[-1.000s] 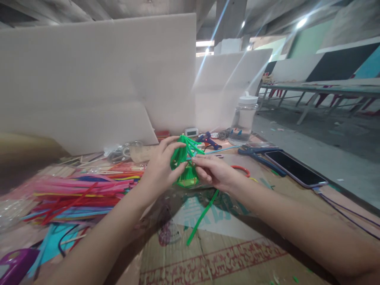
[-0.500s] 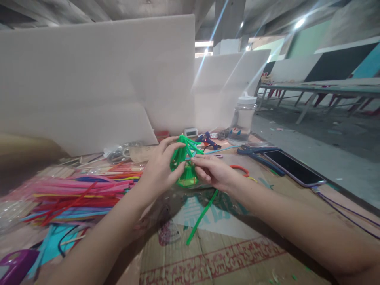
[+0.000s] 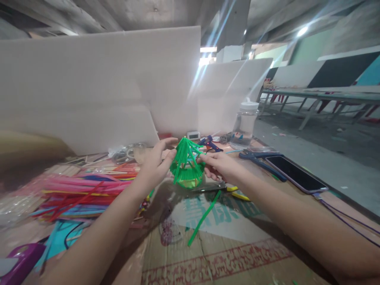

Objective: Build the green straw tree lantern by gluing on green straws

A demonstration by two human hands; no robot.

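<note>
A green cone-shaped frame of pipe cleaners (image 3: pixel 186 164) stands upright in front of me, with strips fanning down from its tip to a round, shiny green base. My left hand (image 3: pixel 156 164) is at its left side, thumb and forefinger against the upper strips; its other fingers are partly hidden. On the opposite side, my right hand (image 3: pixel 221 164) pinches the end of a strip between thumb and forefinger. A loose green pipe cleaner (image 3: pixel 204 217) lies on the cardboard just below the frame. Beside it, a tool with yellow handles (image 3: pixel 237 194) is partly under my right hand.
Bundled coloured pipe cleaners (image 3: pixel 86 194) lie to the left, near a purple tool (image 3: pixel 22 261). Behind are a glue gun (image 3: pixel 210 143), a small white digital display (image 3: pixel 193 135) and a water bottle (image 3: pixel 245 124). Dark-blue-handled pliers (image 3: pixel 263 164) and a phone (image 3: pixel 297 174) lie right. White boards (image 3: pixel 101 87) stand behind.
My hands have moved apart, uncovering more of the green frame. The right hand has shifted right, and the yellow handles now show. The camera view has tilted slightly upward.
</note>
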